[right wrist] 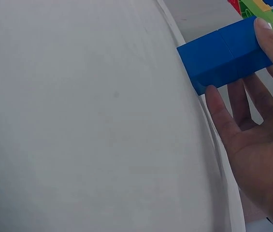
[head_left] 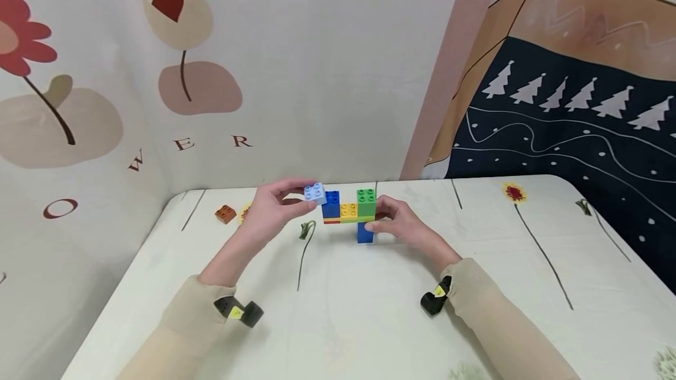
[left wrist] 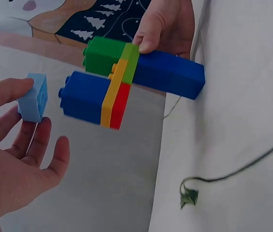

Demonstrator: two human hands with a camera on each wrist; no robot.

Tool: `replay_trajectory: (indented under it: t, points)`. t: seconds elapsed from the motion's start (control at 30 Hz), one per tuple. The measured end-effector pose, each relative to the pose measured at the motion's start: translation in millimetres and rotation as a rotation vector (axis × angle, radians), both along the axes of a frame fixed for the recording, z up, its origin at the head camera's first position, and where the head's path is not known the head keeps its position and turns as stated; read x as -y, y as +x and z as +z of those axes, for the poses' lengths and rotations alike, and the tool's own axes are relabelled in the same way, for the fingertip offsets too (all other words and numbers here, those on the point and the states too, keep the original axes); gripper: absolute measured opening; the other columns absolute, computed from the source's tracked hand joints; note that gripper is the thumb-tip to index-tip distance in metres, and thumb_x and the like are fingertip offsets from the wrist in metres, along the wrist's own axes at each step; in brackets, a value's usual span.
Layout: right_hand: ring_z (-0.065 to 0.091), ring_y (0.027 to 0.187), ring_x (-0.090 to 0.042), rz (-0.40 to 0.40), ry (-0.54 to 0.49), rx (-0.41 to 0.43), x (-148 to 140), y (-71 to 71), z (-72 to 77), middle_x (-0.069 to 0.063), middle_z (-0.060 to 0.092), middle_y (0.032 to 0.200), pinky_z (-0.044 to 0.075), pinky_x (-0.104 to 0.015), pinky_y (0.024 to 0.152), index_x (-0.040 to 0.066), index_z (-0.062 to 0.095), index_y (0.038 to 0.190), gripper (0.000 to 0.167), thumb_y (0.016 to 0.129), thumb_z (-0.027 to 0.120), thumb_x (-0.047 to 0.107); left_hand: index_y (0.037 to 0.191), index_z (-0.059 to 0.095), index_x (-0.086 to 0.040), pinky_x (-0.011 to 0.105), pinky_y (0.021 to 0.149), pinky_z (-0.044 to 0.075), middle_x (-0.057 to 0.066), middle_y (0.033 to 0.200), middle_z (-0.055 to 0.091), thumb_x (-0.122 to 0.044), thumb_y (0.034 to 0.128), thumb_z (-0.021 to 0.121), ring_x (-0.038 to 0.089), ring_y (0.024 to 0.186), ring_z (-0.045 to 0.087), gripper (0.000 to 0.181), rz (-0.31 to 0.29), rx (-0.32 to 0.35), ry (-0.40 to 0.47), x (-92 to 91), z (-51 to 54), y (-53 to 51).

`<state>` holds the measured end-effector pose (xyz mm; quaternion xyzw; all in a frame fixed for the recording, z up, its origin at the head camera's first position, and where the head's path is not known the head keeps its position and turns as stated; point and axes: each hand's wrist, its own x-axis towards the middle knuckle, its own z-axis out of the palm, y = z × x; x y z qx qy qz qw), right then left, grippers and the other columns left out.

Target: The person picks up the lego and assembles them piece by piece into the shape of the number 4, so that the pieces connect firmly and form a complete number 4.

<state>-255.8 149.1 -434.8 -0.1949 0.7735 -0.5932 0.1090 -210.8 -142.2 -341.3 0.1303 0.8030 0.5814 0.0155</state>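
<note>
My left hand (head_left: 266, 210) pinches a light blue toy brick (left wrist: 34, 99) between thumb and fingers. That brick is just left of the dark blue brick (left wrist: 83, 99) on a built structure; the left wrist view has a gap between them. A green brick (head_left: 366, 201) stands at the structure's other end. Between these two, a yellow piece (head_left: 348, 211) shows its studs, with red (left wrist: 122, 106) and lime green (left wrist: 133, 63) pieces underneath. My right hand (head_left: 401, 221) grips the blue column (right wrist: 225, 53) below the green end, thumb on one side, fingers on the other.
An orange-brown brick (head_left: 225, 214) lies alone at the table's back left, beyond the left forearm. The white tablecloth (head_left: 338, 298) has printed flowers. A patterned curtain (head_left: 338, 75) hangs right behind the table's back edge.
</note>
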Motion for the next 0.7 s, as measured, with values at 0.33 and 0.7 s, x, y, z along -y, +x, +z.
replay_trajectory:
  t: [0.33,0.7]
  points:
    - [0.060,0.107,-0.028,0.007,-0.002,0.014,-1,-1.2,-0.2,-0.012,0.067,0.120,0.050,-0.031,0.092,0.001,0.061,0.124,0.034,0.094,0.075,0.007,0.132,0.069,-0.008,0.042,0.100,0.053,0.008,0.127,0.062,-0.007,0.0928,0.075,0.028,0.117,0.059,0.039,-0.034,-0.121,-0.057,-42.8,2.9,-13.3]
    - [0.059,0.108,-0.029,0.021,-0.010,-0.002,-2,-1.3,-0.3,-0.011,0.066,0.120,0.050,-0.032,0.095,0.000,0.060,0.125,0.033,0.095,0.073,0.007,0.127,0.072,-0.009,0.035,0.086,0.057,0.007,0.120,0.067,-0.012,0.0918,0.078,0.027,0.106,0.063,0.036,-0.109,-0.128,-0.100,-65.1,1.5,-25.7]
